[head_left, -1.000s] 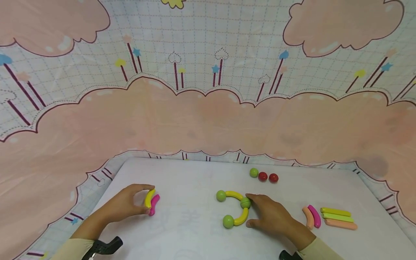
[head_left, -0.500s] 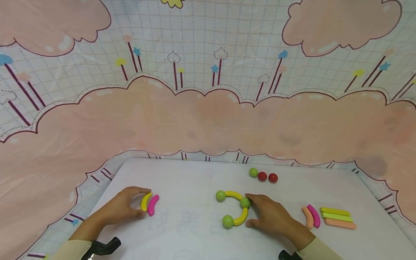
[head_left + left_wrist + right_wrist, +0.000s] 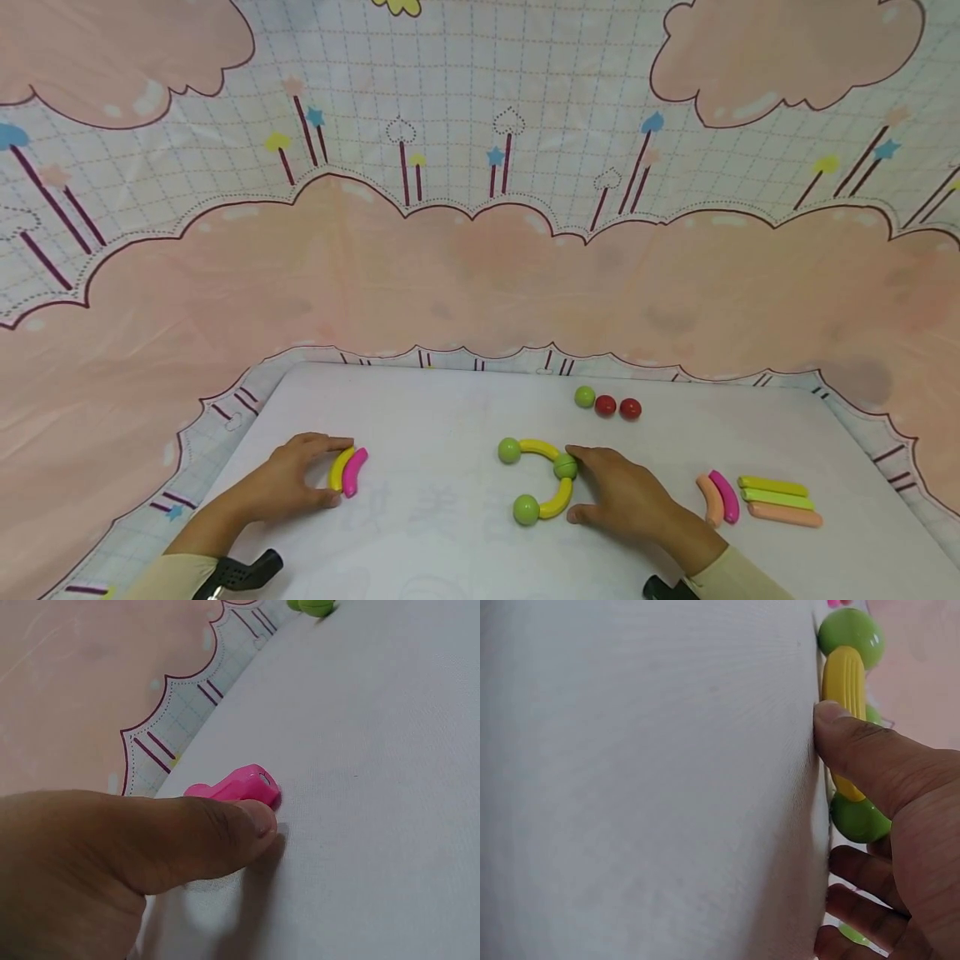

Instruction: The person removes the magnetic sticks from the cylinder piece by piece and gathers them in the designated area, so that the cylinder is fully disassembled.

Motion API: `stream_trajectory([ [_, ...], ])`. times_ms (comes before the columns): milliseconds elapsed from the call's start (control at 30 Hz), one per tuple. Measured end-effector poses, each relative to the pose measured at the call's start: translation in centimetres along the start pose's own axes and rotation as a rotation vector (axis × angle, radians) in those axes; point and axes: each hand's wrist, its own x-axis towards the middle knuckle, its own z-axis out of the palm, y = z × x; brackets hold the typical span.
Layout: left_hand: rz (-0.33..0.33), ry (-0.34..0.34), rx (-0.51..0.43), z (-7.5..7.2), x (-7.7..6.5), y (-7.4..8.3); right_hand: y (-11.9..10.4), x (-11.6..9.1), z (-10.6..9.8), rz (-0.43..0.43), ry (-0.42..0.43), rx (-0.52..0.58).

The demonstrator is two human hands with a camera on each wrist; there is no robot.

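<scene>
My left hand [image 3: 288, 477] pinches a curved yellow stick [image 3: 340, 469] between thumb and index finger, on the left of the white table. Close against its right side lies a curved pink stick [image 3: 355, 472]. The left wrist view has the pink stick beyond my thumb, while the yellow one is hidden. My right hand [image 3: 630, 490] rests beside a C-shaped chain of green balls and curved yellow sticks [image 3: 557, 500]. Its index finger touches the middle green ball [image 3: 566, 467]. In the right wrist view, the thumb lies in front of a yellow stick [image 3: 844, 675].
Behind the chain sit a loose green ball [image 3: 585, 397] and two red balls [image 3: 618, 407]. Right of my right hand lie a curved orange stick [image 3: 710, 501], a curved pink stick [image 3: 724, 497] and several straight sticks [image 3: 777, 498]. A patterned cloth [image 3: 480, 283] surrounds the white tabletop [image 3: 435, 417].
The yellow stick in my left hand first shifted left, away from the pink stick, then came back right beside it. My right hand and the chain have stayed in place.
</scene>
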Motion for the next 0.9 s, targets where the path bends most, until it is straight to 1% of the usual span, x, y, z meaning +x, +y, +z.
stream_trajectory([
  [133, -0.030, -0.038, -0.004, -0.2, 0.2, 0.1, 0.0, -0.1, -0.1, -0.010, 0.007, -0.005],
  [233, -0.025, -0.049, -0.017, -0.6, 0.4, 0.1, 0.0, -0.3, -0.3, -0.022, 0.011, -0.008],
  [333, -0.002, -0.020, -0.053, -1.1, 0.8, 0.2, 0.0, -0.2, -0.4, -0.024, 0.013, -0.014],
  [467, 0.017, 0.062, -0.084, -1.4, 1.3, 0.9, -0.3, 0.2, -0.5, 0.009, 0.011, -0.010],
  [567, 0.035, 0.121, -0.079, -1.3, 1.7, 2.0, -0.7, 0.7, -0.5, 0.029, 0.018, -0.013],
  [633, 0.058, 0.143, -0.074, -1.0, 2.1, 3.1, -0.9, 0.9, -0.4, 0.021, 0.031, -0.031],
  [700, 0.074, 0.146, -0.078, -0.6, 2.4, 4.3, -1.1, 1.1, -0.4, 0.001, 0.044, -0.045],
  [900, 0.171, 0.129, -0.046, 1.1, 3.3, 7.5, -1.4, 1.3, -0.1, -0.073, 0.070, -0.109],
])
